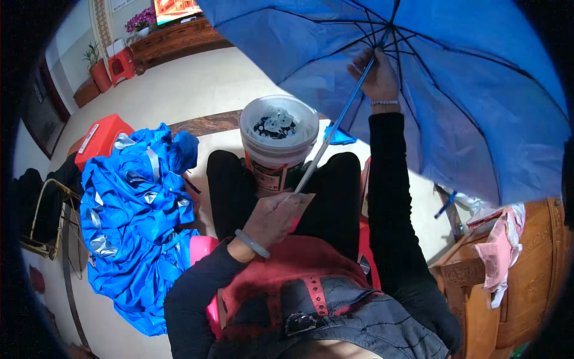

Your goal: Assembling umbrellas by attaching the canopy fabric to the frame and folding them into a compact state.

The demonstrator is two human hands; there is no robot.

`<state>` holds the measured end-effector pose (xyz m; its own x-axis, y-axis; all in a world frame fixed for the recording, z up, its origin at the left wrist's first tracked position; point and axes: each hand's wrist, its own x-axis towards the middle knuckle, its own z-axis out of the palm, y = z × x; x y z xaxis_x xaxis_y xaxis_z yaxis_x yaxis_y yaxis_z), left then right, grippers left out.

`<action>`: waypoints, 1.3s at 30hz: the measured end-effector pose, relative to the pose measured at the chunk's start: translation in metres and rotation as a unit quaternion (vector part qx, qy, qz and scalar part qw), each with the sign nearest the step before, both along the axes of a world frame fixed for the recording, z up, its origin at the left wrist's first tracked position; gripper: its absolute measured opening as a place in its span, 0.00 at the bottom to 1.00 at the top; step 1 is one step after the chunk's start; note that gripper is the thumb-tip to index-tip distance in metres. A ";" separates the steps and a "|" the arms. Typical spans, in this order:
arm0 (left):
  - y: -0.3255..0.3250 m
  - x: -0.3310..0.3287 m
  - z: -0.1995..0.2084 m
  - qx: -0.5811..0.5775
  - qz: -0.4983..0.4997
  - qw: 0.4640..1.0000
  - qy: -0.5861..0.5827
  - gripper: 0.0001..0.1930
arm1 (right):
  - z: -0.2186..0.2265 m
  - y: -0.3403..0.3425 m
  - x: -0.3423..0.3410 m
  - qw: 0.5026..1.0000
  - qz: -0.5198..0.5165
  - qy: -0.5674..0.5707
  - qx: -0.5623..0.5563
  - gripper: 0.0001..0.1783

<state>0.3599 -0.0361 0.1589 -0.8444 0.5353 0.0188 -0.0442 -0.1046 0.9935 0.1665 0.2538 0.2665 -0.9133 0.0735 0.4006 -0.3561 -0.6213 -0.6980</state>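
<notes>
A blue umbrella (472,90) with dark ribs is spread wide at the upper right, its inside facing me. My left hand (274,218), with a bracelet at the wrist, is closed round the lower end of its metal shaft (329,140) above my lap. Higher up, my right hand (379,75) reaches to the top of the shaft, where the ribs meet, and its fingers curl about the slider there. The umbrella's handle end is hidden in my left hand.
Between my knees stands a white bucket (251,140) with small black and clear pieces in it. A heap of blue fabric (134,233) lies at my left, by a red stool (101,134). At right, a pink cloth (501,248) hangs on carved wooden furniture (532,275).
</notes>
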 end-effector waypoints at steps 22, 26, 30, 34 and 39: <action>0.005 -0.009 -0.008 0.060 0.008 0.990 -0.130 0.19 | -0.043 0.002 -0.022 0.992 0.087 0.035 -0.087 0.12; 0.003 -0.010 0.011 0.188 -0.099 0.941 -0.263 0.19 | -0.042 -0.014 -0.005 0.994 0.069 0.011 -0.090 0.11; 0.016 -0.027 0.012 0.203 -0.073 0.952 -0.218 0.21 | -0.054 -0.053 0.012 0.986 0.148 -0.064 -0.034 0.14; 0.038 -0.028 -0.002 0.222 0.023 0.953 -0.205 0.22 | -0.083 -0.116 0.035 0.974 0.169 -0.148 0.005 0.16; 0.029 -0.032 -0.029 0.119 0.108 0.971 -0.177 0.21 | -0.108 -0.126 0.043 0.965 0.176 -0.194 0.028 0.16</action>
